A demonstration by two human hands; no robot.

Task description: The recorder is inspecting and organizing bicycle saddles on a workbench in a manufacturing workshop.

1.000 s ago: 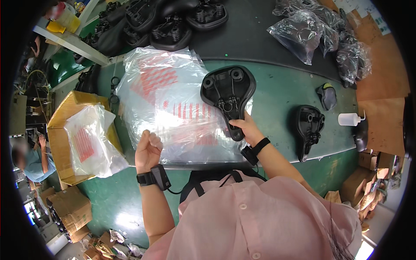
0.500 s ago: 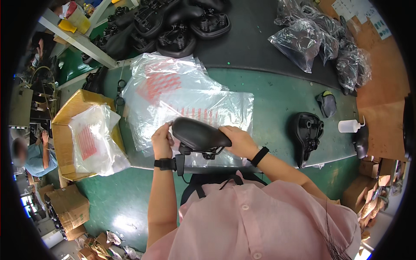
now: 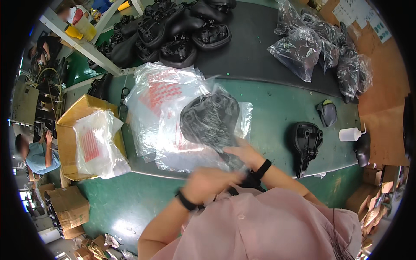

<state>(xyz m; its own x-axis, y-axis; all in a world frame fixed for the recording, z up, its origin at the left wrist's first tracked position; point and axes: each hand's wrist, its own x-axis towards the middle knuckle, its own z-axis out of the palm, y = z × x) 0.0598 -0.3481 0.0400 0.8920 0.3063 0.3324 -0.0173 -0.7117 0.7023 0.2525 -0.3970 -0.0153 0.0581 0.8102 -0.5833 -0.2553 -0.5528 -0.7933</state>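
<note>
A black bicycle saddle [image 3: 212,115] lies inside a clear plastic bag, its underside up and its narrow nose toward me. My right hand [image 3: 245,154] is closed at the nose end, gripping saddle and bag together from the right. Smeared by motion, my left hand [image 3: 212,184] is just below the bag's near end, close to my body; its fingers cannot be made out. Beneath the saddle, flat clear bags with red print [image 3: 162,91] are spread on the green table [image 3: 273,125].
Several black saddles [image 3: 177,52] are heaped at the back left. Bagged saddles [image 3: 299,52] lie at the back right. Another saddle [image 3: 307,145], a grey-black pouch [image 3: 327,112] and a white pump bottle [image 3: 350,134] are on the right. An opened carton [image 3: 67,151] holding bags stands at left.
The saddle has turned underside up, nose toward me, and is now inside a clear bag. My left hand has left its wide end and moved down toward my body.
</note>
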